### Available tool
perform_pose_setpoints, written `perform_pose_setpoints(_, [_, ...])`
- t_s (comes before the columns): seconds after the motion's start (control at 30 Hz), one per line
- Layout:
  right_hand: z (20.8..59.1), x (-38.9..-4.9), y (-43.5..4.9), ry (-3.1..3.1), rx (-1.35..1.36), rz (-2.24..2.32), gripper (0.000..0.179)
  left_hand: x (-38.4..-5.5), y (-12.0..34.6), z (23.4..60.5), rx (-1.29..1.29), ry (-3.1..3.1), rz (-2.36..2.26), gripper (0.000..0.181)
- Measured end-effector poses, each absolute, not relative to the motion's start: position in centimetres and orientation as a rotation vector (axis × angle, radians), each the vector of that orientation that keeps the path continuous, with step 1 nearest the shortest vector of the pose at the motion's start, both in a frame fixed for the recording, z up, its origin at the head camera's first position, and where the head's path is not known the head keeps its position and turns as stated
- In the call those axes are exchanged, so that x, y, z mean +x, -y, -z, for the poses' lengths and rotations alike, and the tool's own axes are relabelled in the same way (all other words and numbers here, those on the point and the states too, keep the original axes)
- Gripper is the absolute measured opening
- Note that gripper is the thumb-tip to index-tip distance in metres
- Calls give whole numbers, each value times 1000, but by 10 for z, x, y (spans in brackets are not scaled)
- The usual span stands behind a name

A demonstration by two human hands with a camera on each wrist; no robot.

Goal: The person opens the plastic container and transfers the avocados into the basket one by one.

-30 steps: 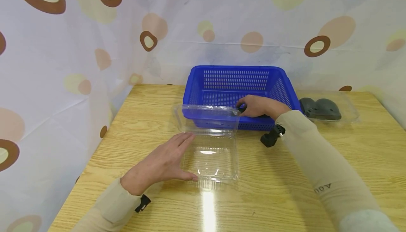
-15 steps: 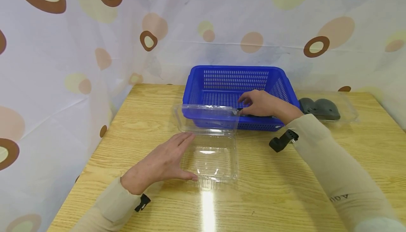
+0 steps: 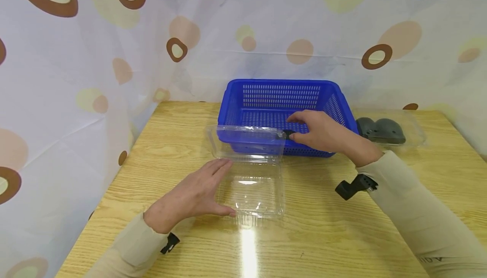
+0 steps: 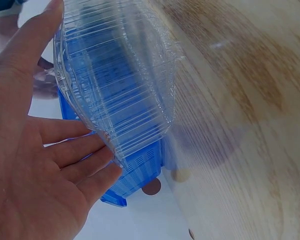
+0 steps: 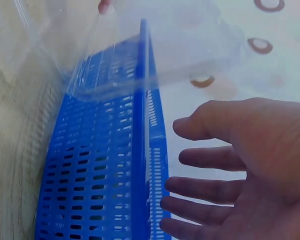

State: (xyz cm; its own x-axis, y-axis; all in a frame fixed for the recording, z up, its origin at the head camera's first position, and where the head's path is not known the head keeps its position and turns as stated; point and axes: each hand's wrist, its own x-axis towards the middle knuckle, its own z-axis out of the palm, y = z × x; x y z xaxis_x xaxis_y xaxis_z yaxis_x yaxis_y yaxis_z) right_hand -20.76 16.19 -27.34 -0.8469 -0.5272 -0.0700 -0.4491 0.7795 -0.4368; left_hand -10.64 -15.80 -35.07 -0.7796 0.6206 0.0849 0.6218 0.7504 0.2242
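A hinged clear plastic clamshell box (image 3: pixel 251 189) lies with its lid (image 3: pixel 247 140) raised on the table. Along its left side my left hand (image 3: pixel 195 195) rests, fingers extended and thumb near the front corner. The left wrist view shows fingertips right at the rim of the clear box (image 4: pixel 120 85). My right hand (image 3: pixel 323 132) hovers over the front rim of the blue perforated basket (image 3: pixel 281 83), fingers spread and holding nothing. In the right wrist view this hand (image 5: pixel 230 170) faces the basket wall (image 5: pixel 85 175). A small black object (image 3: pixel 288 134) shows in the basket by my right thumb, mostly hidden.
A second clear box (image 3: pixel 414 136) holding a dark grey rounded item (image 3: pixel 382 130) stands right of the basket. Patterned cloth (image 3: pixel 274 20) hangs behind and to the left of the wooden table (image 3: pixel 323 231). The raised lid overlaps the basket's front left.
My right hand has lifted away from the black object in the basket, its fingers opening, and drawn back toward the right. The left hand and the clear box stay put.
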Motion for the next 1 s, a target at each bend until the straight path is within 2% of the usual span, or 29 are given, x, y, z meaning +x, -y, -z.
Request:
perform_pose_setpoints(0.43, [274,-167,-167,-2881,-823,560,45,-106,158,351,-1045,2936,378,118])
perform_pose_setpoints(0.8, [304,-124,-165,-3122,-1265,317,45,-107,159,351,-1059,2916,370,119])
perform_pose_setpoints(1.0, [318,-106,-152,-3062,-1275,285,59,-107,159,351,-1061,2902,371,119])
